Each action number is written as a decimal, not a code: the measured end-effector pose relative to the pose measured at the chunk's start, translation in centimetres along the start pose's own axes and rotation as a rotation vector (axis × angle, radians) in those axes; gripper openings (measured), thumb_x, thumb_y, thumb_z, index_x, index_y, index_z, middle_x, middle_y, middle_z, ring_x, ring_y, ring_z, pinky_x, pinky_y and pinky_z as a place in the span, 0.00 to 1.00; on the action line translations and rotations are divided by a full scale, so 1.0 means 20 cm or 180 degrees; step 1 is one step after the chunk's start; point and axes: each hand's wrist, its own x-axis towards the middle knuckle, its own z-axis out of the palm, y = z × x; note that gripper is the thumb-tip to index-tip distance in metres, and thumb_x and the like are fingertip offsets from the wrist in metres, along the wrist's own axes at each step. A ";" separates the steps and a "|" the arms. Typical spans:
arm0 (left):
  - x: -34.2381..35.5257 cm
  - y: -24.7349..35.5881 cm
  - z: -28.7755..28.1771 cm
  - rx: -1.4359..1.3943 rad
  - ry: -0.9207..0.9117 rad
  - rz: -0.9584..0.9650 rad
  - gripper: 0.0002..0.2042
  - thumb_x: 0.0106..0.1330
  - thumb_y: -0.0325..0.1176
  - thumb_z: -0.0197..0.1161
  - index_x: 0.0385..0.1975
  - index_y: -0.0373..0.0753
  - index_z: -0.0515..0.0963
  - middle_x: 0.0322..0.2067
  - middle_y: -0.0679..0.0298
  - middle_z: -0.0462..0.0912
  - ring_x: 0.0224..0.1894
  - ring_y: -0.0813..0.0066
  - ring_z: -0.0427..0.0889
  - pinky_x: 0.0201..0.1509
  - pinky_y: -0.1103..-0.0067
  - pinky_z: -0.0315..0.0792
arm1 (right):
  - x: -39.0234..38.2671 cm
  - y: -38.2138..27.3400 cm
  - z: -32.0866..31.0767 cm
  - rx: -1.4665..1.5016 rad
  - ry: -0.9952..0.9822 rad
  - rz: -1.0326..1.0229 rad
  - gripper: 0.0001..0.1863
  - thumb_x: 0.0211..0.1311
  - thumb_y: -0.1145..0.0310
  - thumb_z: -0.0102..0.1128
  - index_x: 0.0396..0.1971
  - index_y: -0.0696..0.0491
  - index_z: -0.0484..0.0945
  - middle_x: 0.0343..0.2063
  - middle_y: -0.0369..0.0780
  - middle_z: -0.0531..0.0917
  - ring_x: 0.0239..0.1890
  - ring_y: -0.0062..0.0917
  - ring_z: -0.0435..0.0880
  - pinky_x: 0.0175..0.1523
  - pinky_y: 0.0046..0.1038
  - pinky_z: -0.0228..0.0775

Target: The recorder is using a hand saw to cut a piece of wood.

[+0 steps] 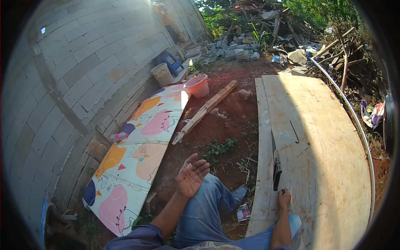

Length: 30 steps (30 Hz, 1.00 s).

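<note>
My left hand point(192, 176) is raised above my left knee, palm turned up and fingers spread, with nothing in it. On the plywood sheet point(329, 162) to the right, my right hand point(284, 198) has its fingers curled closed; what they hold, if anything, I cannot make out. Just beyond its knuckles is a dark, narrow, flat-sided object point(276, 171), its kind unclear. Farther up the sheet lies a thin bent metal rod point(295, 132). Sunlight covers part of the wood and shadow the rest.
A patterned foam mat point(139, 152) lies along the block wall point(91, 62) at left. Beyond it stand an orange basin point(197, 86), a pale bucket point(162, 75) and a blue plastic stool point(170, 62). A wooden beam point(206, 110) rests on red soil. Rubble and branches point(346, 58) pile up at the back right.
</note>
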 end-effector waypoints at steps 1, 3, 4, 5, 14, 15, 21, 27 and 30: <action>-0.05 0.01 -0.01 -0.0269 0.0046 0.0145 0.22 0.74 0.32 0.47 0.66 0.35 0.59 0.57 0.41 0.73 0.62 0.47 0.72 0.67 0.57 0.68 | 0.03 0.00 0.01 -0.0067 -0.0043 0.0034 0.13 0.55 0.63 0.64 0.36 0.55 0.82 0.33 0.47 0.86 0.38 0.42 0.85 0.46 0.40 0.76; -0.16 0.06 0.00 -0.0409 0.0094 0.0282 0.24 0.74 0.32 0.45 0.68 0.35 0.56 0.59 0.40 0.71 0.63 0.47 0.71 0.68 0.57 0.67 | 0.04 -0.09 0.06 -0.0167 0.0036 -0.0270 0.14 0.56 0.60 0.63 0.39 0.52 0.82 0.35 0.47 0.85 0.40 0.45 0.84 0.46 0.42 0.74; -0.21 0.08 -0.01 -0.0366 0.0063 0.0271 0.24 0.75 0.32 0.44 0.69 0.36 0.54 0.60 0.39 0.71 0.64 0.47 0.71 0.68 0.57 0.67 | 0.06 -0.12 0.09 -0.0137 0.0077 -0.0171 0.16 0.55 0.60 0.64 0.37 0.56 0.83 0.37 0.48 0.85 0.42 0.43 0.84 0.48 0.39 0.74; -0.22 0.07 -0.03 -0.0334 0.0006 0.0261 0.25 0.75 0.33 0.44 0.70 0.36 0.53 0.60 0.39 0.70 0.64 0.46 0.70 0.69 0.57 0.67 | 0.07 -0.12 0.08 -0.0125 0.0013 -0.0228 0.16 0.55 0.58 0.63 0.40 0.51 0.82 0.36 0.48 0.85 0.41 0.46 0.84 0.47 0.43 0.74; 0.19 -0.01 0.07 0.0727 0.0126 0.0040 0.22 0.75 0.36 0.47 0.66 0.36 0.60 0.57 0.47 0.75 0.63 0.49 0.71 0.67 0.54 0.68 | -0.01 -0.11 -0.01 -0.0137 -0.0152 0.0087 0.18 0.54 0.58 0.66 0.41 0.53 0.82 0.34 0.47 0.86 0.39 0.40 0.86 0.47 0.38 0.76; 0.22 -0.02 0.07 0.0730 0.0199 -0.0125 0.22 0.75 0.36 0.47 0.66 0.36 0.60 0.58 0.47 0.74 0.64 0.49 0.71 0.67 0.55 0.67 | -0.02 -0.10 -0.01 -0.0185 -0.0180 0.0111 0.18 0.54 0.58 0.66 0.41 0.53 0.82 0.34 0.47 0.86 0.39 0.40 0.86 0.47 0.38 0.76; -0.07 0.03 0.07 0.0958 0.0463 0.0289 0.22 0.73 0.33 0.49 0.64 0.33 0.61 0.56 0.45 0.74 0.60 0.50 0.75 0.64 0.61 0.73 | 0.00 -0.12 -0.01 0.0021 -0.0092 -0.0014 0.18 0.52 0.62 0.64 0.42 0.55 0.82 0.35 0.49 0.86 0.41 0.43 0.85 0.49 0.40 0.75; 0.11 -0.03 0.31 0.2578 0.1375 0.0059 0.20 0.74 0.34 0.52 0.62 0.35 0.64 0.49 0.51 0.81 0.48 0.63 0.84 0.46 0.75 0.83 | -0.04 -0.41 -0.09 0.0562 0.0148 -0.0461 0.33 0.48 0.70 0.64 0.59 0.55 0.70 0.46 0.50 0.80 0.47 0.43 0.81 0.54 0.40 0.72; 0.33 -0.38 0.24 0.2206 0.1319 -0.0178 0.19 0.73 0.36 0.54 0.59 0.35 0.68 0.46 0.55 0.82 0.47 0.67 0.85 0.44 0.78 0.82 | -0.09 -0.56 -0.15 0.0672 0.0088 -0.1082 0.38 0.48 0.71 0.64 0.64 0.55 0.64 0.49 0.51 0.77 0.50 0.43 0.79 0.55 0.39 0.71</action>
